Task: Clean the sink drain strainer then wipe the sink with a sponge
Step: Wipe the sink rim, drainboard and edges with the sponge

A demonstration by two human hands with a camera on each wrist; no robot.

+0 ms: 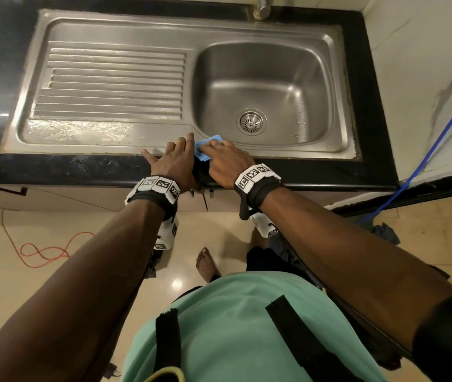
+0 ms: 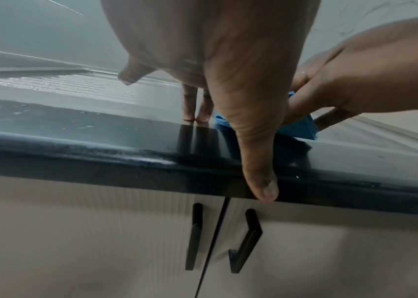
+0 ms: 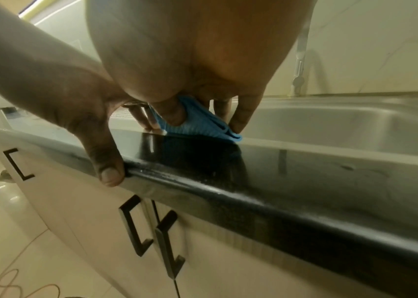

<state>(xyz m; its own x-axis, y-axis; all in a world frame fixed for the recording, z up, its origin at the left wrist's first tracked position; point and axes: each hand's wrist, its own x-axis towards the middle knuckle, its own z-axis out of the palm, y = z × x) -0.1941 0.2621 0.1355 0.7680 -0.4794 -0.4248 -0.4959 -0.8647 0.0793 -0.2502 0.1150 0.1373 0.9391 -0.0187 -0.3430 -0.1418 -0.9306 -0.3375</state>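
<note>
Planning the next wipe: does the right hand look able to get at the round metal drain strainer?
Probably yes: the right hand holding the blue sponge is at the basin's near rim, nothing between it and the strainer.

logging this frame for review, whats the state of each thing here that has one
drain strainer: seated in the drain
sink basin: holds nothing loose, a few droplets on its right wall
blue sponge: on the sink's front rim, gripped by the right hand
right hand: fingers curled round the sponge
left hand: fingers straight, resting on the countertop edge
cabinet doors: closed
</note>
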